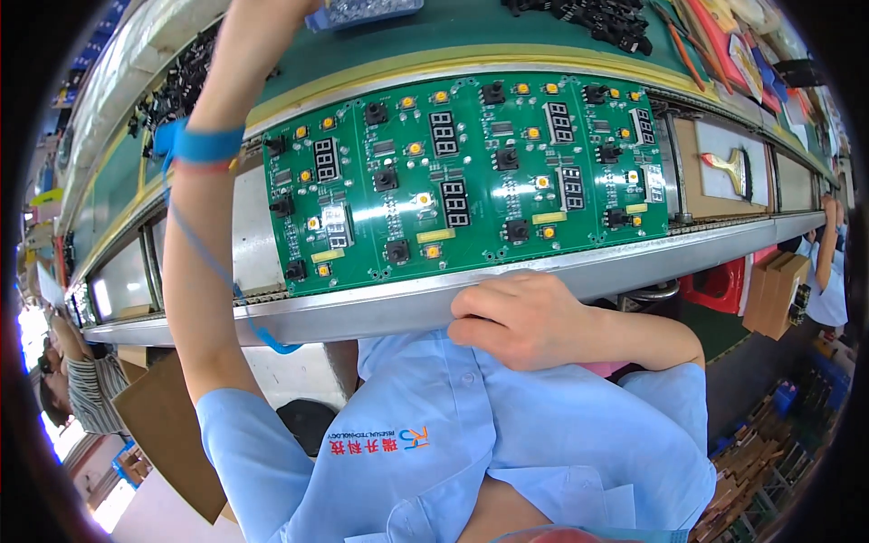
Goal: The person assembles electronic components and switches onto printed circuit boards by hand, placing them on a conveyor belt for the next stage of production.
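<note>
A green circuit board panel (471,240) lies on the conveyor in front of me, carrying digit displays, black knob-like parts, yellow-topped buttons and yellow strips. My left arm reaches over the panel's left end, a blue wrist strap (210,145) with a coiled cord around it. My left hand (272,13) is cut off by the top edge, beside a blue bin (367,13) of small clear parts; its fingers are out of sight. Against the near metal rail (389,306) rests my right hand (523,319), closed with fingers curled under. Whatever it may hold is hidden.
Black components lie heaped at the far side (597,23) and far left (186,86). A brush (731,172) sits on the line to the right, with pliers (679,45) beyond. Other people work at both ends. A cardboard box (776,290) stands lower right.
</note>
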The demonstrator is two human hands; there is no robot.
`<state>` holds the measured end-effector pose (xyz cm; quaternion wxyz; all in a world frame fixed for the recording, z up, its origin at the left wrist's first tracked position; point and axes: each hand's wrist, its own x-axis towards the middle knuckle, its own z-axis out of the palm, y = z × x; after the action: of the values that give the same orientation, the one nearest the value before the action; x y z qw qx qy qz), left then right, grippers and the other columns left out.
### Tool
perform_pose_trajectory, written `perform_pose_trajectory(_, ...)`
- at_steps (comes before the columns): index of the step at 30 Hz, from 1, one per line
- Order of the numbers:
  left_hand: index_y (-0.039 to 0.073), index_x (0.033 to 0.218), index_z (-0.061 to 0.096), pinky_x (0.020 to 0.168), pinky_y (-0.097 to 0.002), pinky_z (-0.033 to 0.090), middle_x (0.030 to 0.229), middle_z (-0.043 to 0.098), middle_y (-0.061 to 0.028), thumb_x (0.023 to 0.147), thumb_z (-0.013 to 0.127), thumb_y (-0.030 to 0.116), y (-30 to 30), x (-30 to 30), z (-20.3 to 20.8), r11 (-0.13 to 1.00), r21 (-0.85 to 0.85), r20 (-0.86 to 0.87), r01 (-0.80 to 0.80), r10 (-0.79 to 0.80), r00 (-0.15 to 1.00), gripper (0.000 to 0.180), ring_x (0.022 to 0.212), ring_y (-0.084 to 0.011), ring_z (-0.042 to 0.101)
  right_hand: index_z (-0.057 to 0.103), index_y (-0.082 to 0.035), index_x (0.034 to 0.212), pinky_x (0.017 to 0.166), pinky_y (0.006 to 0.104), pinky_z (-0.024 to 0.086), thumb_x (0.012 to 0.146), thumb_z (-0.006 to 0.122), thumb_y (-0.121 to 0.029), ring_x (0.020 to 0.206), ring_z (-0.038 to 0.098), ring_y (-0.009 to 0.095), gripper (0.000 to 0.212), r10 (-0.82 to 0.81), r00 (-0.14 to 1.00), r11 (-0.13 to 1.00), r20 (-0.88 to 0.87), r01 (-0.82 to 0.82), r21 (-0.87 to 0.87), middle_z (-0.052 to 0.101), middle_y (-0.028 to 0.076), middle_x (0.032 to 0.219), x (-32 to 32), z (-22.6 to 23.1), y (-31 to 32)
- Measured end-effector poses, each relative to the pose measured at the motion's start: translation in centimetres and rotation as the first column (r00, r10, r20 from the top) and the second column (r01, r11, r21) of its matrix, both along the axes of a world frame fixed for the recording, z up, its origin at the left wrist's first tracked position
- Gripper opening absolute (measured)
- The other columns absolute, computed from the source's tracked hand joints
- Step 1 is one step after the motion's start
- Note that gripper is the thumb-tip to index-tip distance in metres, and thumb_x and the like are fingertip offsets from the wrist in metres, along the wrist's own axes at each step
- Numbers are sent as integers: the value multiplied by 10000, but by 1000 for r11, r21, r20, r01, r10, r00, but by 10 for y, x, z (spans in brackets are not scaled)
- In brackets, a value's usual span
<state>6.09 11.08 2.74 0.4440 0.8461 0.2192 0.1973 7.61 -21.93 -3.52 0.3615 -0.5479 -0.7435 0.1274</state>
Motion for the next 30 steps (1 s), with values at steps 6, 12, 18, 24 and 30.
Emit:
perform_pose_trajectory(6,28,970,667,627,-358,460,763,637,-120,934,551,308,36,54,-39,680,707,-291,194,30,956,306,675,-254,603,582,-63,796,542,287,485,735,615,-136,676,576,152,101,-37,999,998,5,37,55,505,38,810,2,-8,-2)
perform_pose_trajectory(12,60,981,687,764,-397,497,1009,660,-142,888,586,199,19,38,-30,774,598,-282,209,-41,959,196,900,-334,642,585,-55,817,511,267,470,730,620,-140,648,556,137,126,-58,998,994,17,56,90,461,27,762,-5,-10,1)
perform_pose_trajectory(18,1,993,643,767,-283,465,973,638,-109,918,583,96,-12,-32,-3,796,603,-53,52,-24,998,135,867,-216,617,566,-53,768,499,253,459,714,619,-132,630,534,128,109,-92,996,985,15,89,148,426,23,730,0,-12,-3)
perform_pose_trajectory(24,-7,908,655,718,-363,462,902,616,-169,959,550,207,-25,-143,-9,797,592,-315,-120,365,876,244,806,-323,594,600,-82,791,516,267,469,706,630,-129,656,562,133,102,-35,999,994,5,34,102,491,8,763,-1,-6,3)
perform_pose_trajectory(30,-11,803,662,681,-479,465,828,621,-223,949,539,357,-50,-178,-44,895,417,-394,-156,333,857,415,783,-411,605,613,-102,798,550,279,466,695,618,-131,663,557,147,107,53,998,996,-36,-50,78,519,5,778,-18,-1,18)
